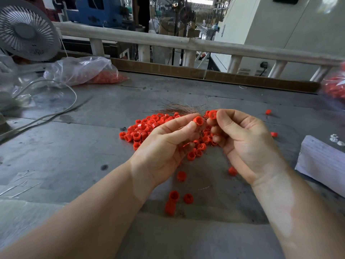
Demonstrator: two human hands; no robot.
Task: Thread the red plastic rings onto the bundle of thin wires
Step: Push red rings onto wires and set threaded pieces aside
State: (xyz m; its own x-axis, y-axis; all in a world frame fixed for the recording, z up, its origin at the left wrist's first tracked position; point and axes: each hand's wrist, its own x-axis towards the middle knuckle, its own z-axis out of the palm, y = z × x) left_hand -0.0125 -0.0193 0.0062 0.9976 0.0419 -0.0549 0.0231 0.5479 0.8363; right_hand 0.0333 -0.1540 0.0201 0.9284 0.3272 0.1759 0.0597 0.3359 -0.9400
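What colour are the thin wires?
Coppery reddish-brown; the thin wires show best in the head view.

Between your hands lie red rings (147, 128) of smooth, slightly glossy plastic. Beyond your fingertips fans a bundle of thin wires (177, 107), fine coppery metal. Under your wrists the table (78, 146) is dull grey, matt, scuffed and stained. Far past your left hand, a clear, crinkled, shiny plastic bag (80, 70).
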